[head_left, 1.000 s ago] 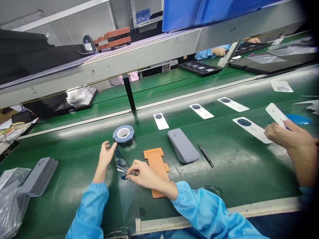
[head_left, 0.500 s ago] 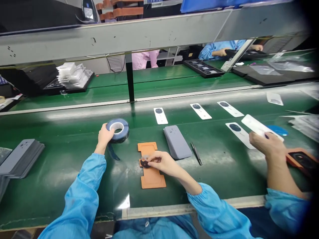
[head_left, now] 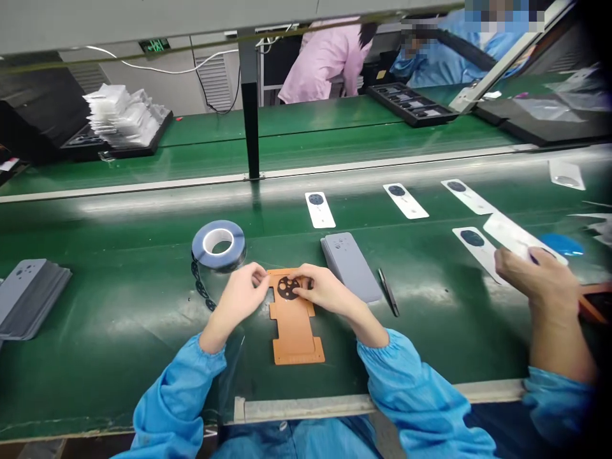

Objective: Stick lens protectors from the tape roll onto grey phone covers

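An orange phone-sized plate [head_left: 295, 328] with notched sides lies in front of me. Over its upper part, my right hand [head_left: 327, 290] pinches the edge of a black round sticker [head_left: 288, 288] with several holes. The thumb and fingers of my left hand [head_left: 243, 294] are pinched together at the plate's upper left corner; what they hold is too small to make out. Behind that hand rests a roll of blue tape [head_left: 218, 245], its loose strip of black round stickers [head_left: 201, 285] trailing down. A stack of grey phone back panels [head_left: 351, 268] sits right of the plate, beside black tweezers [head_left: 389, 292].
Another person's hand [head_left: 542, 280] at the right holds a white card [head_left: 521, 237]. White cards with dark circles [head_left: 320, 210] lie along the back of the green bench. Another stack of grey panels [head_left: 31, 296] stands far left. A black post [head_left: 249, 108] rises behind.
My left hand has left the tape roll and come to the plate's upper left corner. My right hand has moved the black sticker up the plate. The view has shifted.
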Demonstrator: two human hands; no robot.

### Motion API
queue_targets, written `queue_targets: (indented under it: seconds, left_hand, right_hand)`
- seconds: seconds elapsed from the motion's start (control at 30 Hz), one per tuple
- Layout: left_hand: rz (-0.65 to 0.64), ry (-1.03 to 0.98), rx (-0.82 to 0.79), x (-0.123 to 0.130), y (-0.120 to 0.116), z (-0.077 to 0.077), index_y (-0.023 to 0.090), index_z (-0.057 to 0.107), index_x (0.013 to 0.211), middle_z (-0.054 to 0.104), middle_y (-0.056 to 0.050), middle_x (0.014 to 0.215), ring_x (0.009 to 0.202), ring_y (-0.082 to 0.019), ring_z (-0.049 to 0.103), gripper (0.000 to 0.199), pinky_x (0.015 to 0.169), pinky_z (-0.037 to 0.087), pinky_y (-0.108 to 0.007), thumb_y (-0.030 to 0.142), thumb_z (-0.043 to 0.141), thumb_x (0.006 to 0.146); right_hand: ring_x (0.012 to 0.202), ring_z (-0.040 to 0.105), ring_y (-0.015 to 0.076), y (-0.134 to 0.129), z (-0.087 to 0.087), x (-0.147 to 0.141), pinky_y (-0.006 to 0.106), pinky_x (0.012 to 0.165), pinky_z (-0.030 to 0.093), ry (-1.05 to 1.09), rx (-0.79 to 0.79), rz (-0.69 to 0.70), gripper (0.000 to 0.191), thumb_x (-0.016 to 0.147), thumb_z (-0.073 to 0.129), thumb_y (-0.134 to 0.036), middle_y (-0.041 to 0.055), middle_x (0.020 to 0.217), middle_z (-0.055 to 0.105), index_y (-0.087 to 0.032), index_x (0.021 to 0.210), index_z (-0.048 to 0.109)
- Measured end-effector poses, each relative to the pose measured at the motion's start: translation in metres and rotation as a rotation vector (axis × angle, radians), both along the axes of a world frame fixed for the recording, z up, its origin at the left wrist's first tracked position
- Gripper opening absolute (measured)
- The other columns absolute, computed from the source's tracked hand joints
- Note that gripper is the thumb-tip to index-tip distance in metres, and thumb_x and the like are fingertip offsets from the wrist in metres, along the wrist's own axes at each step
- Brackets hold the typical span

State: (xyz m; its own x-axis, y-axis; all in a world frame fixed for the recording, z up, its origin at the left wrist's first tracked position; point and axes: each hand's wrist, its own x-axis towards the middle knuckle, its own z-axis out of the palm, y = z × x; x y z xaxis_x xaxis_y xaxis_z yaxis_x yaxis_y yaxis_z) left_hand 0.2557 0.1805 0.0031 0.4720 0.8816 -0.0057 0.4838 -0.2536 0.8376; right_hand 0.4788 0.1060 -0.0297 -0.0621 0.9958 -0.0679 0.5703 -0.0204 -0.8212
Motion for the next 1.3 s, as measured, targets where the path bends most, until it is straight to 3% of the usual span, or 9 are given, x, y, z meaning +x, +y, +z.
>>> queue_targets:
  seconds: [0.07,0.2,0.4,0.53,1.03,1.3]
  left_hand:
    - [-0.09,0.052,-0.096,0.01,0.002,-0.01,0.019,0.065,0.075,0.071,-0.004,0.074,0.067,-0.018,0.064,0.008,0.064,0.048,-0.028,0.024,0.062,0.081]
    - [-0.151,0.101,-0.2,0.015,0.014,-0.023,0.02,0.062,0.073,0.068,-0.003,0.072,0.067,-0.017,0.061,0.004,0.063,0.046,-0.028,0.021,0.063,0.076]
    - [-0.204,0.127,-0.23,0.015,0.019,-0.026,0.02,0.06,0.073,0.061,0.001,0.066,0.061,-0.014,0.055,0.006,0.059,0.042,-0.027,0.024,0.064,0.075]
    - [-0.225,0.149,-0.24,0.017,0.02,-0.026,0.02,0.059,0.074,0.057,0.003,0.065,0.06,-0.013,0.052,0.008,0.057,0.039,-0.026,0.025,0.065,0.075]
    - [-0.242,0.261,-0.187,0.02,0.018,-0.025,0.021,0.054,0.075,0.055,0.004,0.07,0.066,-0.014,0.05,0.01,0.059,0.036,-0.028,0.022,0.064,0.073]
    - [-0.255,0.278,-0.166,0.02,0.018,-0.027,0.022,0.052,0.074,0.055,0.003,0.071,0.068,-0.015,0.051,0.013,0.061,0.036,-0.029,0.023,0.065,0.073]
  right_hand:
    - [0.08,0.066,0.0167,0.002,0.004,0.002,0.029,0.074,0.052,-0.012,-0.001,0.055,0.025,0.085,0.064,-0.016,0.0045,0.104,0.071,-0.023,0.105,0.076]
    - [0.088,0.068,0.0192,0.004,0.011,0.005,0.031,0.078,0.053,-0.012,0.003,0.119,0.03,0.087,0.06,-0.014,0.0048,0.11,0.072,-0.025,0.109,0.078]
    - [0.109,0.067,0.0232,0.006,0.014,0.005,0.036,0.097,0.053,-0.058,0.033,0.181,0.038,0.088,0.056,-0.008,0.0026,0.123,0.071,-0.028,0.112,0.078]
    - [0.115,0.066,0.0242,0.007,0.011,0.006,0.039,0.101,0.052,-0.102,0.053,0.197,0.039,0.088,0.058,-0.007,0.0017,0.127,0.071,-0.029,0.114,0.077]
    - [0.112,0.067,0.0254,0.006,0.004,0.006,0.041,0.098,0.055,-0.126,0.12,0.19,0.034,0.09,0.06,-0.009,0.005,0.123,0.072,-0.026,0.115,0.075]
    - [0.088,0.067,0.0202,-0.001,-0.004,0.014,0.036,0.081,0.057,-0.07,0.044,0.035,0.02,0.091,0.068,-0.026,0.0052,0.108,0.065,-0.025,0.11,0.074]
